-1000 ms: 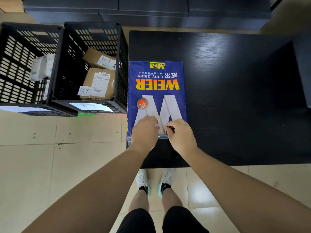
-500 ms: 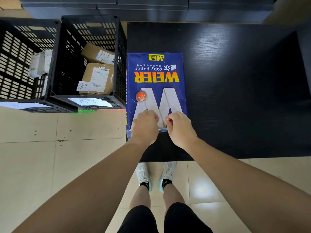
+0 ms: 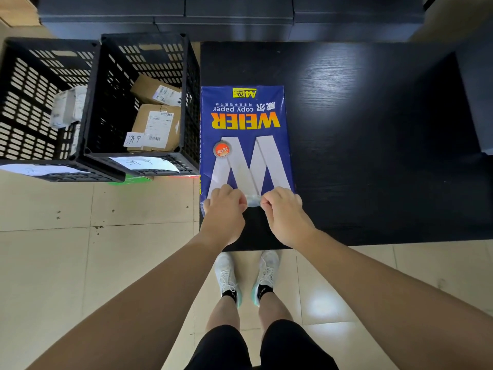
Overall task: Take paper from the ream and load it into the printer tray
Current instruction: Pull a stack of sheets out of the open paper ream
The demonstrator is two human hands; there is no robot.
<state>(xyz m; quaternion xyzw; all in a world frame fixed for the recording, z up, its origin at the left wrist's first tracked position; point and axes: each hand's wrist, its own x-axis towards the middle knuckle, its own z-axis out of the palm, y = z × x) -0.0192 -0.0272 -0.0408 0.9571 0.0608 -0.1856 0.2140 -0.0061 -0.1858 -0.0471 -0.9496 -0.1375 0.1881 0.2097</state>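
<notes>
A blue wrapped ream of copy paper (image 3: 245, 134), with a big white W and orange lettering, lies flat on the left part of a black table (image 3: 360, 129). Its near end points at me. My left hand (image 3: 225, 209) and my right hand (image 3: 285, 212) both pinch the wrapper at that near end, fingers closed on it, a small gap of crinkled wrapper between them. No printer or tray is in view.
Two black plastic crates (image 3: 138, 102) stand on the tiled floor left of the table, the nearer one holding cardboard parcels (image 3: 157, 124). Dark cabinets (image 3: 226, 17) run along the back. My legs and white shoes (image 3: 245, 279) are below the table's near edge.
My hands have drawn slightly apart at the ream's near end, showing a strip of wrapper between them. The ream has not moved on the table.
</notes>
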